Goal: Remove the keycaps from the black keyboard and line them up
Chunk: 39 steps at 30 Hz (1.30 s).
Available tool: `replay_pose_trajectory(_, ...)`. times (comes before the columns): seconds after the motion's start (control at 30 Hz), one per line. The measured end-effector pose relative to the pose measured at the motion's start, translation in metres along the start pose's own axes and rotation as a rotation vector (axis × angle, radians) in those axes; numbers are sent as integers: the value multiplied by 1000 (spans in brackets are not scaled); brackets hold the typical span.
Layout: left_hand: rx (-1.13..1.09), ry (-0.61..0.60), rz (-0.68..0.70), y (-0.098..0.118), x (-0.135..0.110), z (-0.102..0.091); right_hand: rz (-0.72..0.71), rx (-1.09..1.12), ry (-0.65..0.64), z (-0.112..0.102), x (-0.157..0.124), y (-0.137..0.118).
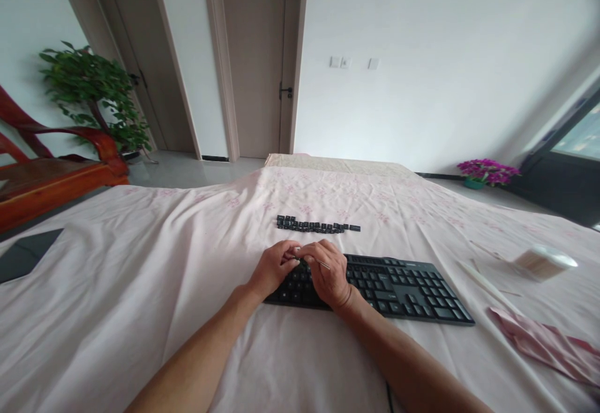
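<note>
Dropping the thin stick onto the keyboard could follow if the right hand holding it loosens, the left hand pinching something unclear.

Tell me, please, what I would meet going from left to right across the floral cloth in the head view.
Dark flat panel, left hand, right hand, keyboard's number pad, clear container of thin sticks.

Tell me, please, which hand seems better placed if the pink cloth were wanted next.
Probably the right hand: the pink cloth lies right of the keyboard, on that hand's side, while the left hand is farther away. The right hand seems to hold a thin stick, though.
</note>
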<state>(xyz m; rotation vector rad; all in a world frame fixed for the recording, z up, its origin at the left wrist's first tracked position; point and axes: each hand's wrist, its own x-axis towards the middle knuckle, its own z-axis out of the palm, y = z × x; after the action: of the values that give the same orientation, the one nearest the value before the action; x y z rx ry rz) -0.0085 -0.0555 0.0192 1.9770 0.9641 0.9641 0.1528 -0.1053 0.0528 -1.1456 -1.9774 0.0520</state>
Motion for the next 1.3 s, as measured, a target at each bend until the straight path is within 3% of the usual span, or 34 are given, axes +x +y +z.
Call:
replay_pose_trajectory(0.17,-138,52,-69,-5,2,3,-2,-259,-125,-6,13,4)
replay_pose_trajectory(0.43,-243,92,-89,-6,2,4,59,-268,-336,0,14,11)
replay_pose_trajectory(0.77,-200,125,-91,-2,1,4,254,-153,-329,-2,28,22)
replay_pose_trajectory(0.93,-115,142,-56,-2,0,6,407,-179,-224,-2,60,53)
replay_pose_trajectory(1.03,-83,132,-41,-3,1,5,526,-270,-235,4,84,75)
replay_pose_trajectory(1.3,-39,100,-31,-2,1,3,562,-361,-299,32,116,106)
